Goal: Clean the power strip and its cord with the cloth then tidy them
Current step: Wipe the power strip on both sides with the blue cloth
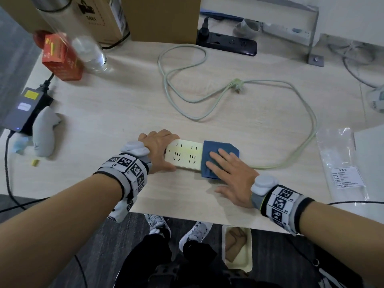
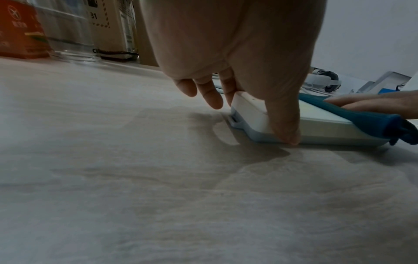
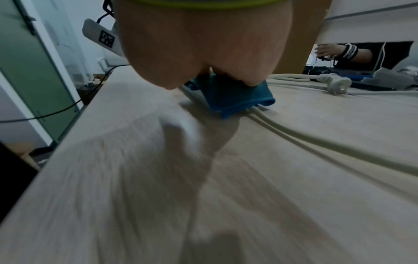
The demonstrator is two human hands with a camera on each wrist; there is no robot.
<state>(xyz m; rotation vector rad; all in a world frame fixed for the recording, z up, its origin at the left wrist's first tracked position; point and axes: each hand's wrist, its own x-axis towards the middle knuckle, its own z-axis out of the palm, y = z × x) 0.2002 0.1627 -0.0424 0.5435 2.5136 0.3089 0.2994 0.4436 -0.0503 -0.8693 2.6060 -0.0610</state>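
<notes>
A: Which parts of the strip (image 1: 184,154) are hidden?
B: Its right end lies under the cloth (image 1: 218,157); its left end is behind the left hand (image 1: 159,147).
A: And the right wrist view?
B: The palm hides the fingers; the table (image 3: 294,196) is blurred.

Little can be read. The cardboard box (image 1: 99,17) standing behind the clear bottle (image 1: 91,53) carries printed digits, seemingly "3481" from the head view; the left wrist view shows only "31" on it (image 2: 93,16). The orange carton (image 1: 62,59) left of the bottle and the label on the plastic bag (image 1: 347,177) bear print too small to read.
</notes>
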